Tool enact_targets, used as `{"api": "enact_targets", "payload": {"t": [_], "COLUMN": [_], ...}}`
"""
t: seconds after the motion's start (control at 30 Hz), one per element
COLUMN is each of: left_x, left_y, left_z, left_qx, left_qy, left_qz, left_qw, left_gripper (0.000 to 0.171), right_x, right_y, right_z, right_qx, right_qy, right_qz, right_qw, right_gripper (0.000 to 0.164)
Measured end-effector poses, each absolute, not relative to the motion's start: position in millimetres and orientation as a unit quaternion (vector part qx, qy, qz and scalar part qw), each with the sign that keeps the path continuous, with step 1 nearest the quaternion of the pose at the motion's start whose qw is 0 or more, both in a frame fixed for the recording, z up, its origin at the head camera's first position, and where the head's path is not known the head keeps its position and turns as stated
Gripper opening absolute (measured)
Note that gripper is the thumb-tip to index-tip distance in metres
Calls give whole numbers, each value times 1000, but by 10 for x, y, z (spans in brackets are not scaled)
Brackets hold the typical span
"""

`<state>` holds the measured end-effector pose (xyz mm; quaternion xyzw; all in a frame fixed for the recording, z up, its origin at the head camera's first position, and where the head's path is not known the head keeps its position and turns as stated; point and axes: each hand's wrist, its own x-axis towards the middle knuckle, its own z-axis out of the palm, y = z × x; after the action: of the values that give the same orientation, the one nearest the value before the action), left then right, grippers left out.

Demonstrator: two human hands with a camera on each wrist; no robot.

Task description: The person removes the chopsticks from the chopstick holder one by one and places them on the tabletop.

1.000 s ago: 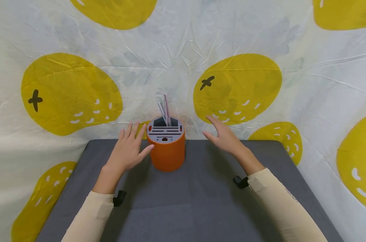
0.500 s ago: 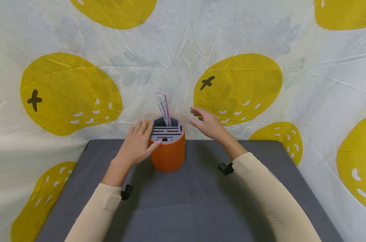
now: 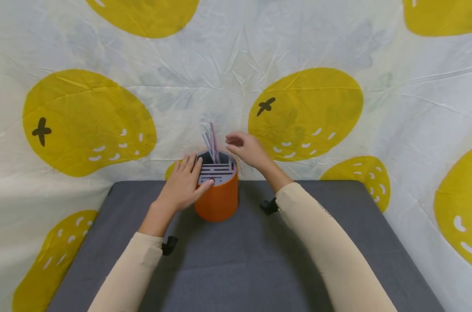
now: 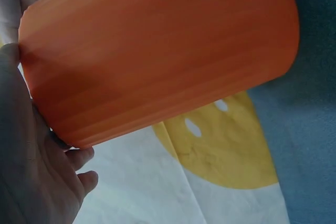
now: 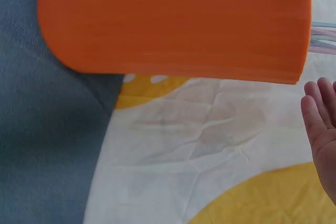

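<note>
Left hand (image 3: 181, 184): laid on the left rim of the orange holder (image 3: 216, 203); fingers extended, thumb apart and reaching over the near edge; touching, with no curled grip.

Orange holder: one, cylindrical, upright near the far edge of the dark grey surface (image 3: 236, 260), between the two hands; slotted grey top (image 3: 222, 177).

Sticks (image 3: 211, 141): several, thin, pale and pinkish (too fine to count), standing in the rear compartment of the holder; long axis near vertical, tops leaning slightly left.

Right hand (image 3: 247, 149): just right of the sticks, a gap between; of the two, it is the nearer to their upper ends. Fingers point left and bend softly, thumb apart below them, nothing held. The right sleeve (image 3: 325, 247) slants in from the lower right; wrist raised clear of the surface.
</note>
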<state>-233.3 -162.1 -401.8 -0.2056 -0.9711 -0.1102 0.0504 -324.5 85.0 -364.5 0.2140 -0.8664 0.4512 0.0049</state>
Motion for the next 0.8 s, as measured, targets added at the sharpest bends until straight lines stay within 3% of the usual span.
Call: {"api": "enact_targets", "payload": {"t": [0.43,0.8], "left_x": [-2333,-2336], "left_y": [-1587,-1570], "left_z": [-4057,-4082], "left_qx": [-212,-214], "left_qy": [-970,-968], "left_qz": [-108,-121], "left_qw": [53,53], "left_gripper": [85,84], "right_x": [-3366,-3379], "right_y": [595,428], "right_z": [-3644,-3656], "right_qx": [208,189], "right_qy": [-863,-873], "right_qz": [460,445], "right_qw": [14,56], "right_gripper": [29,18]}}
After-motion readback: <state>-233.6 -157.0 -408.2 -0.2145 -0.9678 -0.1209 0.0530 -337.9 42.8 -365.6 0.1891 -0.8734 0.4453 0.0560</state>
